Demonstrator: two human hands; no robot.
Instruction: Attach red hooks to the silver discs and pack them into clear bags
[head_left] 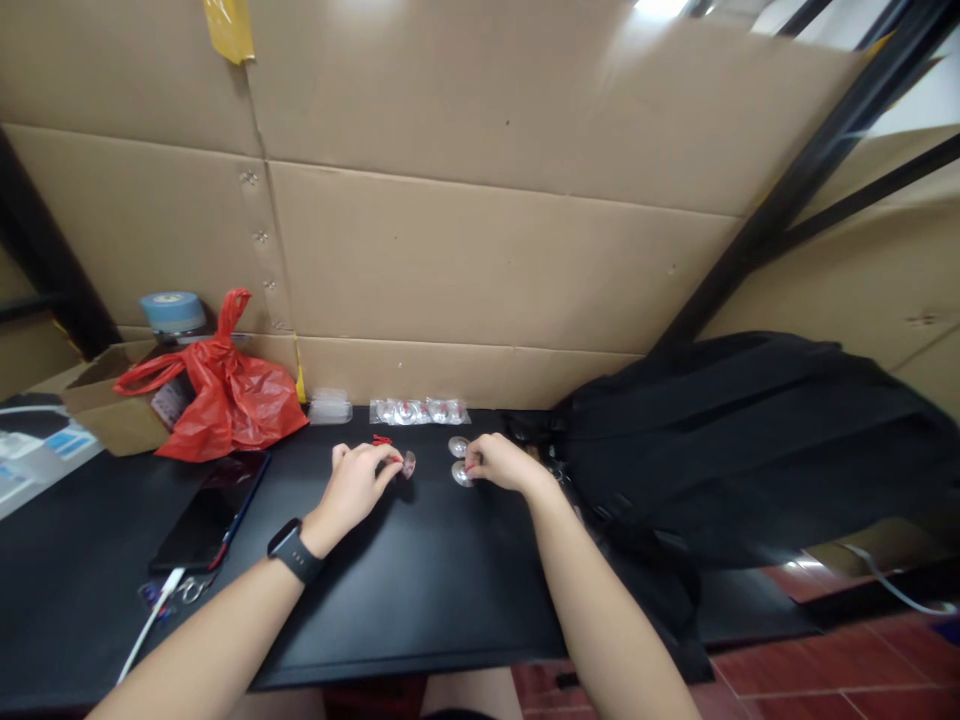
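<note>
My left hand (358, 482), with a black watch on the wrist, rests on the black table (420, 590) and pinches a small round clear disc (408, 464) with a red part at its fingertips. My right hand (501, 462) is curled beside two more clear discs (459, 460), its fingertips on the lower one. A few small red pieces (382, 440) lie just beyond the left hand. A clear packet with several discs (418, 411) lies at the back edge against the cardboard wall.
A red plastic bag (225, 395) and an open cardboard box (112, 400) stand at the back left, with a blue tape roll behind. A dark phone (210, 512), a white cable and scissors lie at the left. A black backpack (742, 450) covers the table's right side.
</note>
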